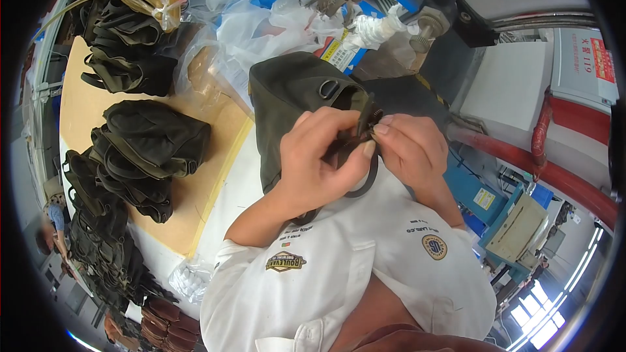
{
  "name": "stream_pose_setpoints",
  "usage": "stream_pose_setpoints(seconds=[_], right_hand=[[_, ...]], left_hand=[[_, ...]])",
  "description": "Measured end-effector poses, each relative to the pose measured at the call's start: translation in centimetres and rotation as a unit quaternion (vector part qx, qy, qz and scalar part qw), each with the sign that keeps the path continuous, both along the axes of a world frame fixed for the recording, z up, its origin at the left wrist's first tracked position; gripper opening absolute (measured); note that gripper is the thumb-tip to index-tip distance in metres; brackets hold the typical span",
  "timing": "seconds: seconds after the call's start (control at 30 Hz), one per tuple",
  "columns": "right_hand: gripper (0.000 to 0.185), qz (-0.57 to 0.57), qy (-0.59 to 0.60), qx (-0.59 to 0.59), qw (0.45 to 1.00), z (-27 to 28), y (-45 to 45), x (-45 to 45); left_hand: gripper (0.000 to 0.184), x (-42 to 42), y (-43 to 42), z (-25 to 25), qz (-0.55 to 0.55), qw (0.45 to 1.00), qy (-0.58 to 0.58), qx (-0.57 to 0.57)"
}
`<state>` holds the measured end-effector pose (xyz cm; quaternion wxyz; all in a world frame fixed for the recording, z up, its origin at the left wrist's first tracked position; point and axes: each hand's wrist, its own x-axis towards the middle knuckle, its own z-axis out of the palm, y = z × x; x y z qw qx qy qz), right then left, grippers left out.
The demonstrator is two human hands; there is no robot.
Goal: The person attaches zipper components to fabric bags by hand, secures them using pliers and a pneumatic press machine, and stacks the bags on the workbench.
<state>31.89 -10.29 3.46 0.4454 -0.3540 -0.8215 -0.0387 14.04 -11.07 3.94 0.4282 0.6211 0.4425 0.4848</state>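
A dark olive fabric bag is held up close to my chest, with a metal D-ring on its side. My left hand grips the bag by its opening edge, thumb and fingers closed together. Against that same edge, my right hand pinches with thumb and forefinger. Between the fingertips is a narrow dark edge strip with what looks like zipper teeth. The exact spot under my fingertips is hidden. A dark strap loops down below my hands.
Several similar dark bags are piled on the tan board at left. Clear plastic bags and a white thread bundle lie ahead. A machine post stands at upper right, with a red pipe beyond.
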Motion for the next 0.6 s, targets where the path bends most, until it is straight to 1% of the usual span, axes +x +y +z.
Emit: stream_pose_setpoints(seconds=[0.1,0.13,0.23,0.27,0.3,0.33,0.37,0.4,0.5,0.53,0.6], right_hand=[[0.025,0.028,-0.014,0.000,0.999,0.1,0.0,0.0],[0.025,0.040,-0.017,0.000,0.999,0.0,0.0,0.0],[0.023,0.071,-0.008,-0.007,0.997,-0.1,0.1,-0.1],[0.023,0.077,-0.001,-0.009,0.997,-0.2,0.1,-0.3],[0.024,0.083,0.006,-0.009,0.996,-0.5,0.1,-0.4],[0.024,0.089,0.013,-0.009,0.996,-0.6,0.1,-0.5],[0.025,0.095,0.019,-0.020,0.995,-0.6,-0.1,-0.7],[0.026,0.102,0.025,-0.029,0.994,-0.5,-0.1,-0.8],[0.026,0.130,0.065,-0.087,0.986,-0.2,-0.1,-1.0],[0.026,0.141,0.082,-0.112,0.980,-0.2,0.0,-1.0],[0.026,0.147,0.112,-0.148,0.972,-0.2,-0.1,-1.0]], left_hand=[[0.013,-0.6,-0.1,-0.4,-0.028,0.996,-0.073,-0.050],[0.011,-0.9,-0.6,0.1,-0.026,0.985,-0.076,-0.151],[0.013,0.2,-0.9,1.4,0.068,0.951,-0.221,-0.207],[0.025,0.5,-1.0,1.3,0.087,0.961,-0.211,-0.157],[0.030,-0.2,-0.7,0.7,0.045,0.991,-0.114,-0.059],[0.035,-1.5,-0.3,-0.3,0.001,0.999,-0.014,0.040],[0.039,-2.2,-0.2,-0.7,-0.044,0.986,0.086,0.138],[0.047,-2.4,-0.5,0.1,-0.066,0.990,0.079,0.098],[0.045,-2.0,-0.8,1.0,-0.030,0.996,0.058,0.054],[0.051,-2.0,-0.9,1.0,-0.023,0.995,0.084,0.047],[0.055,-1.9,-1.0,0.4,0.007,0.993,0.090,0.079]])
